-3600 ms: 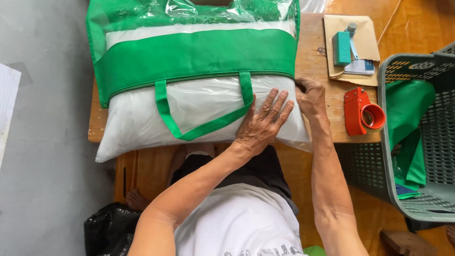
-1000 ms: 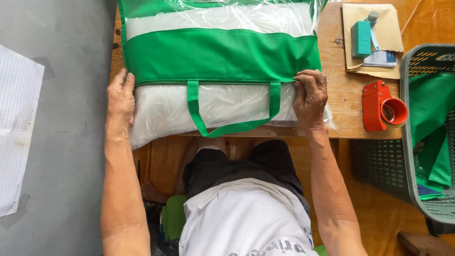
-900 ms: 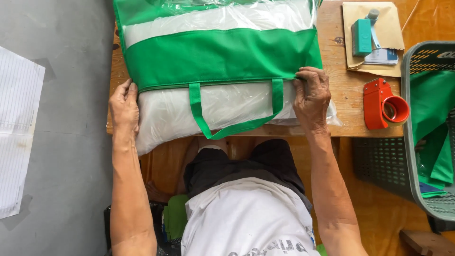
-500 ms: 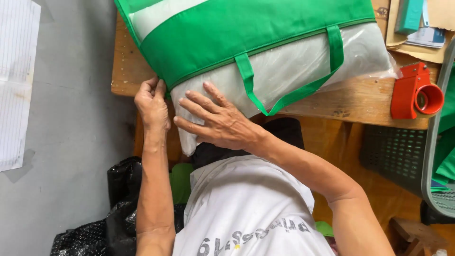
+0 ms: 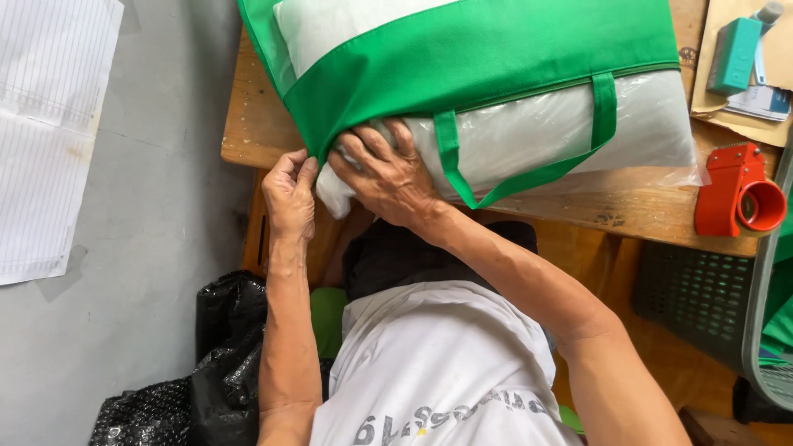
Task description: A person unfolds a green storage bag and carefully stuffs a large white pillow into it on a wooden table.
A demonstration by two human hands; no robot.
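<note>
A large green fabric bag (image 5: 487, 49) with a clear window and green loop handle (image 5: 529, 169) lies on a wooden table (image 5: 256, 124). A white pillow (image 5: 545, 128) in clear plastic sticks out of the bag's near opening. My left hand (image 5: 291, 194) pinches the bag's green edge at its near left corner. My right hand (image 5: 384, 169) reaches across and presses the pillow's left corner, fingers curled against the bag's opening.
An orange tape dispenser (image 5: 739, 198) sits at the table's right edge. A teal box (image 5: 733, 54) and cards lie on a brown envelope (image 5: 727, 103). A grey plastic basket (image 5: 772, 330) stands at right. Lined paper (image 5: 45, 132) and a black bag (image 5: 206, 363) lie on the grey floor.
My right hand crossed from the bag's right side to the pillow's left corner and now curls there. My left hand has closed on the bag's corner edge. The view shifted left.
</note>
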